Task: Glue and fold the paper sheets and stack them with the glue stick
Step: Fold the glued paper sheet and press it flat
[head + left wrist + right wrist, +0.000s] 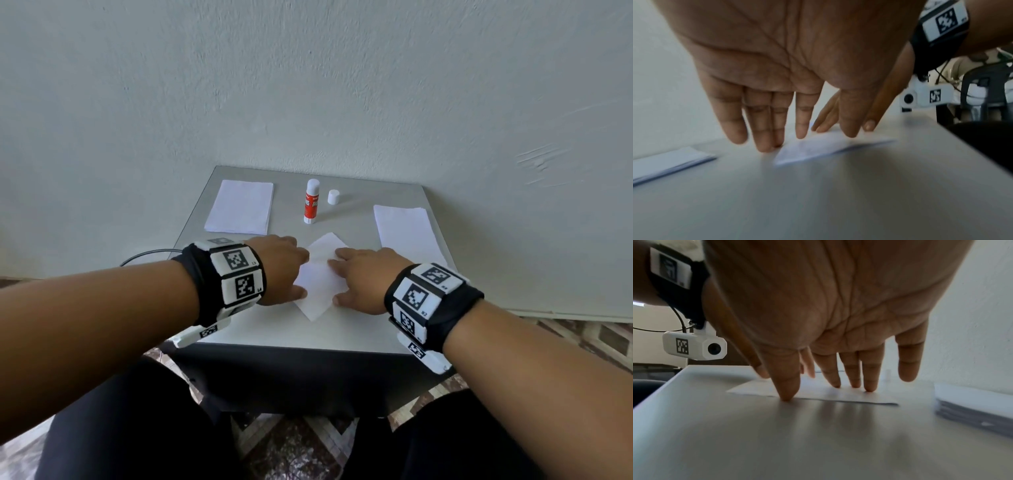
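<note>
A white folded sheet (320,274) lies turned like a diamond near the table's front middle. My left hand (284,270) presses its left side with straight fingers (764,129). My right hand (359,279) presses its right side, thumb and straight fingertips (853,379) down on the paper (818,393). An uncapped red-and-white glue stick (311,202) stands upright behind the sheet, its white cap (333,197) standing beside it to the right. A stack of white sheets (241,205) lies at the back left, another pile (406,229) at the right.
The small grey table (342,329) stands against a pale wall. A black cable (144,255) hangs off its left edge. Patterned floor and my dark-clothed legs show below the front edge.
</note>
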